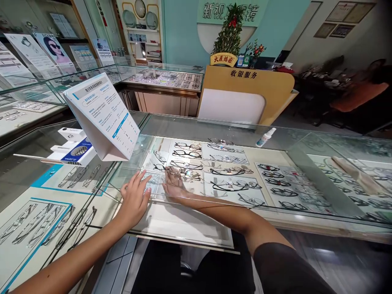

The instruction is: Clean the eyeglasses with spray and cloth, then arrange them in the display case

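My left hand rests on the front edge of the glass counter top, fingers stretched out and apart, holding nothing. Through the glass, inside the display case, my right hand shows, its forearm passing in under the top. It is closed on a pair of eyeglasses, whose frame crosses the fingers; the exact grip is blurred by the glass. Just behind lie black-rimmed eyeglasses and other pairs in rows. A small printed card lies under the glass between my hands. The pulled-out white drawer is below my wrists.
A folded sign stands on the counter at left, beside a blue-and-white box. A spray bottle lies on the glass to the right. More eyeglasses fill the case. Behind are a yellow cashier desk and, far right, a person.
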The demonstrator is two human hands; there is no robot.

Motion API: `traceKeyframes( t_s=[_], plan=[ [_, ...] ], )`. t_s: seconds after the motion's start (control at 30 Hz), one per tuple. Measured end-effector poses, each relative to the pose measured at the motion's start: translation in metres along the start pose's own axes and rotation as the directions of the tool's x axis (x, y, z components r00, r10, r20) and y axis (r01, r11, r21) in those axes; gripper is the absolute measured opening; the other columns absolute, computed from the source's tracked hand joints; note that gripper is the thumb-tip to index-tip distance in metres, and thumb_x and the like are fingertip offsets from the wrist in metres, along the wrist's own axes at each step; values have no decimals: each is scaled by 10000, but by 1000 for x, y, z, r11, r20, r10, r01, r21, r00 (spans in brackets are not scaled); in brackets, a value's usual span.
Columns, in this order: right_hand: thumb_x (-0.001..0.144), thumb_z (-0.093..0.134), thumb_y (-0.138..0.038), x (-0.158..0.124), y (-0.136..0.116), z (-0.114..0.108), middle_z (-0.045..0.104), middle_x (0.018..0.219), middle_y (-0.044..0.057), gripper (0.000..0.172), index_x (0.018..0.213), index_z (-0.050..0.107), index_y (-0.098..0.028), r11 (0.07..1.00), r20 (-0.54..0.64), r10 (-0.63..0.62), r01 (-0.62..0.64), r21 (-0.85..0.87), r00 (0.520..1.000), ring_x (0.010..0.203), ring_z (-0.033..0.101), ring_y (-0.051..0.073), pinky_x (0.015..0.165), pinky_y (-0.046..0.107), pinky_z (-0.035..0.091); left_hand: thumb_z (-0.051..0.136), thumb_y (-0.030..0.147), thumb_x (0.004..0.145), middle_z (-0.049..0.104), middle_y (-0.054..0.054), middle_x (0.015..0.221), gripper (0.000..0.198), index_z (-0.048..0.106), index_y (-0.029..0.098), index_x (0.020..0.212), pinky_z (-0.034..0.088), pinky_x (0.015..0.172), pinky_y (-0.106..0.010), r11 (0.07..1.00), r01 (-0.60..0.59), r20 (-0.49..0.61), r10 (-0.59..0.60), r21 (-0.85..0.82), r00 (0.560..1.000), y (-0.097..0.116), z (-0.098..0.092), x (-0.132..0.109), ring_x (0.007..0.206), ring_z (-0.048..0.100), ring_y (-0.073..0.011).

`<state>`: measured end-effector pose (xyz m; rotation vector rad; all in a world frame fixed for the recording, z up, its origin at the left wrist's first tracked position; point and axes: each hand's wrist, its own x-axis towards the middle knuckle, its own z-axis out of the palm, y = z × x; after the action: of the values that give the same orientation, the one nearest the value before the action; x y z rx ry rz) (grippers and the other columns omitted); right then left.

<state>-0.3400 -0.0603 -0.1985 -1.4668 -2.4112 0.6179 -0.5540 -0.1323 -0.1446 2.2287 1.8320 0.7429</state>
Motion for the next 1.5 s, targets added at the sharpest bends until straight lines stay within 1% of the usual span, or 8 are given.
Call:
traceKeyframes(
  t_s=[0.13, 0.4, 0.53, 0.63, 0.83, 1.07, 1.33, 1.5],
  plan=[
    [1136, 452, -478, -36, -18, -7, 301, 1866, 246, 761, 1751, 355, -41, 993, 118, -100, 91, 76, 988, 1765, 186, 377, 1443, 559, 183, 373, 451, 1127, 575, -186, 1712, 365, 643, 231, 1237, 314, 1270, -665, 994, 44, -14, -45, -96, 999, 1, -5, 1, 1656, 434, -391],
    [1156, 374, -561, -110, -41, -92, 377, 1786, 263, 686, 1636, 498, -87, 949, 494, -197, 38, 313, 847, 1711, 294, 386, 1407, 560, 282, 371, 444, 1100, 588, -170, 1709, 252, 500, 262, 983, 259, 1300, -635, 976, 100, -19, -106, -193, 994, 3, -9, 2, 1675, 411, -348],
    [1165, 352, -557, -133, -56, -130, 466, 1712, 238, 638, 1553, 591, -111, 916, 500, -309, 112, 384, 809, 1687, 339, 338, 1408, 503, 303, 389, 426, 1075, 615, -146, 1690, 226, 490, 266, 951, 264, 1313, -634, 968, 125, -32, -135, -217, 990, 5, -10, 3, 1670, 427, -342],
    [1160, 370, -610, -136, -64, -171, 489, 1718, 176, 637, 1580, 604, -193, 903, 376, -327, 169, 396, 867, 1655, 396, 325, 1383, 502, 354, 422, 436, 1058, 623, -130, 1685, 241, 526, 263, 924, 291, 1296, -658, 968, 139, -38, -150, -209, 988, 9, -10, 5, 1659, 446, -359],
    [1174, 287, -642, -42, -30, -241, 510, 1684, 164, 709, 1469, 721, -165, 990, 16, -142, 141, 19, 990, 1649, 368, 391, 1376, 567, 294, 520, 406, 998, 661, -104, 1648, 249, 591, 255, 814, 301, 1274, -708, 969, 147, -55, -160, -198, 986, 14, -11, 9, 1624, 484, -394],
    [1164, 166, -639, 86, 41, -233, 602, 1610, 198, 865, 1188, 855, -117, 958, 94, 70, -40, -283, 993, 1480, 483, 432, 1285, 537, 348, 667, 381, 912, 780, -79, 1483, 206, 680, 263, 743, 336, 1262, -691, 963, 98, -114, -130, -251, 985, 15, -14, 9, 1468, 610, -402],
    [1147, 172, -675, 111, 53, -204, 587, 1630, 215, 875, 1141, 854, -126, 923, 102, 201, -153, -354, 974, 1520, 464, 457, 1284, 556, 343, 678, 367, 891, 835, -48, 969, 172, 698, 263, 757, 378, 1150, -570, 958, 70, -93, -99, -277, 991, 14, -18, 6, 1124, 701, -325],
    [1171, 226, -576, 102, 34, -203, 582, 1614, 242, 777, 1167, 839, -98, 917, 52, 200, -168, -363, 979, 1512, 462, 460, 1276, 572, 347, 665, 353, 891, 794, -28, 904, 165, 669, 254, 760, 365, 1107, -521, 961, 59, -93, -87, -271, 992, 13, -16, 4, 1046, 680, -294]
  ],
)
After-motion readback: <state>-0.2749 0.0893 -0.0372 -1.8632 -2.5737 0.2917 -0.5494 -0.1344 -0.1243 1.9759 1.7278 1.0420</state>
